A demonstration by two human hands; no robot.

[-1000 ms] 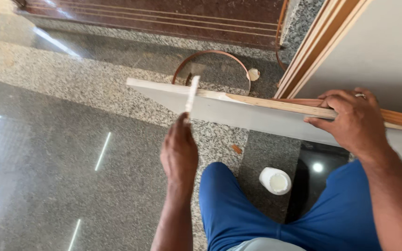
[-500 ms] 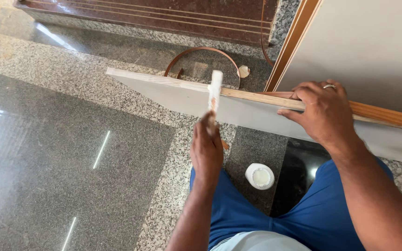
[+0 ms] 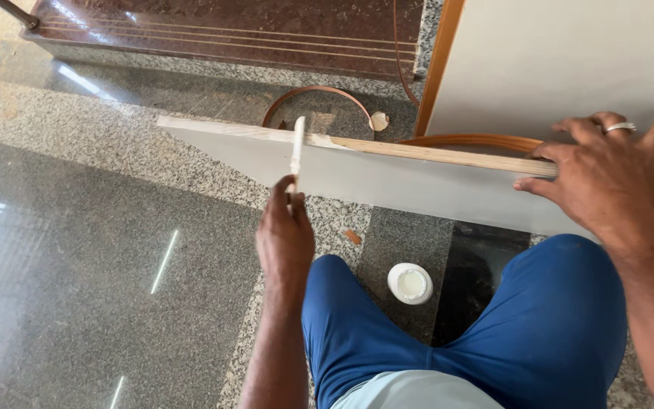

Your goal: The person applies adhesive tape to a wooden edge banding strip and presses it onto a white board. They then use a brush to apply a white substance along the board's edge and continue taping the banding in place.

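Note:
My left hand [image 3: 285, 238] grips a thin white stick [image 3: 297, 151], glue-smeared, held upright with its tip against the top edge of a grey laminated board [image 3: 387, 182] standing on edge across my knees. The board's raw wooden edge [image 3: 433, 154] runs left to right; its left part looks whitish and coated. My right hand [image 3: 607, 178], with a ring on one finger, rests spread on the board's top edge at the right, steadying it. A small open white tub of glue [image 3: 410, 283] sits on the floor between my legs.
A curl of brown edge-banding strip [image 3: 319, 95] lies on the granite floor behind the board. A large grey panel [image 3: 562, 60] with a wooden edge stands at the upper right. A dark red stone step [image 3: 221, 30] runs along the top.
The view shifted, so the board and both hands sit a little differently in the frame. The white stick stays upright against the board's top edge in my left hand. My right hand's fingers have spread.

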